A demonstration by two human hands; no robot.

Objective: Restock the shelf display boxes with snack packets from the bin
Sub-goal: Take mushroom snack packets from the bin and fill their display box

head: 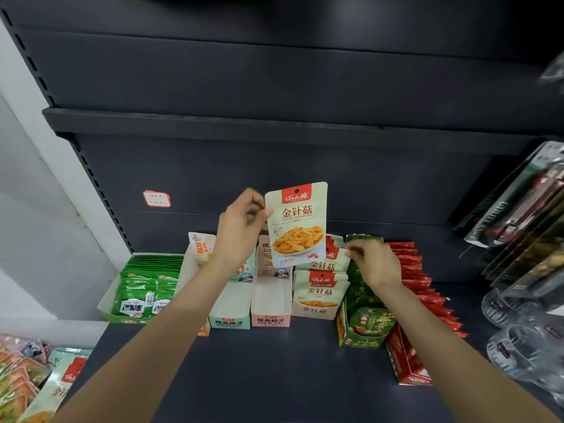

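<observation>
While the left hand (pixel 241 230) pinches the needle-mushroom packet (pixel 297 224) upright by its edge above its matching display box (pixel 314 309), the right hand (pixel 374 264), fingers curled, apparently parts the packets already inside (pixel 320 288) to open a slot.

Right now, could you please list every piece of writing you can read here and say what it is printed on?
"金针菇" and "NEEDLE MUSHROOM": packet pinched by the left hand.
"金针菇": packets in the beige display box, near the right hand.
"摸鱼搭子": fronts of the teal box and the pink box.
Handwritten shelf tag, green packets, red brand banners: too blurred to read.
</observation>
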